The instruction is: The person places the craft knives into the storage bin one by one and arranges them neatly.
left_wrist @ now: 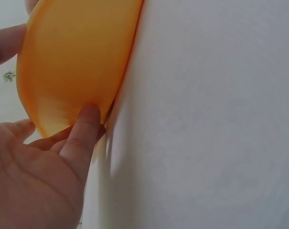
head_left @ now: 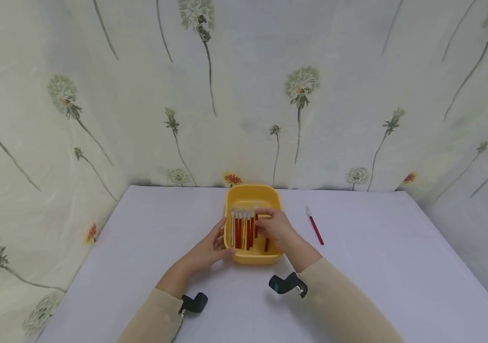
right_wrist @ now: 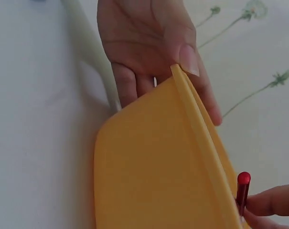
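Note:
A yellow plastic tray (head_left: 254, 260) stands near the table's far edge, with several paintbrushes (head_left: 244, 232) side by side in its left half. Most have red handles and pale tips pointing away from me. My left hand (head_left: 206, 248) grips the tray's left side, its thumb at the near corner; the left wrist view has these fingers against the yellow wall (left_wrist: 82, 57). Over the tray's right half, my right hand (head_left: 276, 226) pinches a red paintbrush (head_left: 256, 230), whose handle end (right_wrist: 243, 183) pokes above the rim in the right wrist view. A further red handle (head_left: 267, 245) lies below that hand.
One red-handled paintbrush (head_left: 315, 227) lies on the white table (head_left: 381, 247), right of the tray. Behind the table hangs a cloth (head_left: 244, 119) printed with dandelions. A black wrist camera (head_left: 288, 284) sits on the right wrist, another camera (head_left: 194, 303) on the left.

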The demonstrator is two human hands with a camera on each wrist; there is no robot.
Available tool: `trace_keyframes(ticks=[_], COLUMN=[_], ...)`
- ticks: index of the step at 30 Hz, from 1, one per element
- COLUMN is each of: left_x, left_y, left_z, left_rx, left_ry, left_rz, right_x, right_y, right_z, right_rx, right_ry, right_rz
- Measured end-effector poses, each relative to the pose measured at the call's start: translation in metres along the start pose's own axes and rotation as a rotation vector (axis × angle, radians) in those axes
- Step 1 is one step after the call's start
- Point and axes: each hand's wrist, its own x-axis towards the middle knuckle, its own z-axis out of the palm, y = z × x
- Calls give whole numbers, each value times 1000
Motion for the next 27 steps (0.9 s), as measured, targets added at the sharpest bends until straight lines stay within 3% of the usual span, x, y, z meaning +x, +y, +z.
trace_keyframes(ticks=[8, 27], left_x=[-4, -3], left_y=[4, 2], left_z=[1, 0], left_rx=[5, -6], left_ry=[-10, 8], left_rz=[9, 6], right_x=[6, 7], right_y=[15, 15], right_z=[8, 14], right_rx=[-35, -159], right_ry=[30, 73], right_rz=[-35, -25])
